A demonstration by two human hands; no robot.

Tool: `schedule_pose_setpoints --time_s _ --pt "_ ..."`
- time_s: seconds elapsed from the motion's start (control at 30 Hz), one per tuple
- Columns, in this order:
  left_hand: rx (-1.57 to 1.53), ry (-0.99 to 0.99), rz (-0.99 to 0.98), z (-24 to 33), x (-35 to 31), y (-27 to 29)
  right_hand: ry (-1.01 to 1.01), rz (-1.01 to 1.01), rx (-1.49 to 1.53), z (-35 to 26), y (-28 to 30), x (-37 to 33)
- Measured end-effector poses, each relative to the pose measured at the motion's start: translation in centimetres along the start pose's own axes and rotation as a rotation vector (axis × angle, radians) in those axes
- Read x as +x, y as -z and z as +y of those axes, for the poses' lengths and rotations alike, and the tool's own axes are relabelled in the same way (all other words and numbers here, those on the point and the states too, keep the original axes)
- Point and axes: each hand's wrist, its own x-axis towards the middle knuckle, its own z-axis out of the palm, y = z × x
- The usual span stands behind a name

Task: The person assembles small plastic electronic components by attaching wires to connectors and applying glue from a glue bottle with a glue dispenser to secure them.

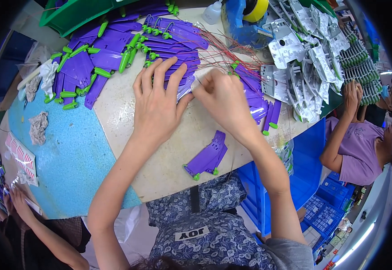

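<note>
From where I stand, taking the busy hands as the clock's centre, a pale worktop (155, 177) fills the middle, with a bright blue mat (76, 155) over it toward eight o'clock. A deep blue crate (312, 153) sits off the table's edge at four, and a co-worker in a purple top (358, 144) is beyond it. Between two and three, silvery moulded parts (313, 60) are heaped up; at ten lies a heap of green-tipped purple panels (81, 65).

Both hands are at the centre, close together. The left hand (157, 101) is spread palm down over more purple panels, fingers apart. The right hand (218, 92) is curled, thumb drawn in against its fingers; I can't tell what, if anything, is pinched there. A glossy purple panel (186, 87) shows between the left thumb and forefinger.

Toward one o'clock stands a blue tape dispenser (235, 22), with thin red wires (225, 50) strewn just below. One loose purple panel (206, 156) lies apart at five, and a small white bottle (212, 13) stands beside the dispenser.
</note>
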Motion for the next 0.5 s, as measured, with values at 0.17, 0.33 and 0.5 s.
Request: schedule_pose_setpoints --time_s 0.17,0.33,0.5 --pt "-0.054 -0.005 0.186 -0.1 -1.0 1.5 0.159 0.166 0.134 -5.7 11.8 -4.1" --pt "-0.320 -0.191 -0.134 5.2 -10.8 4.4 0.391 0.316 -0.124 -6.6 14.0 -6.5" --pt "-0.189 -0.035 -0.031 2.6 -7.3 2.7 0.349 -0.050 0.062 -1.5 3.8 -3.1"
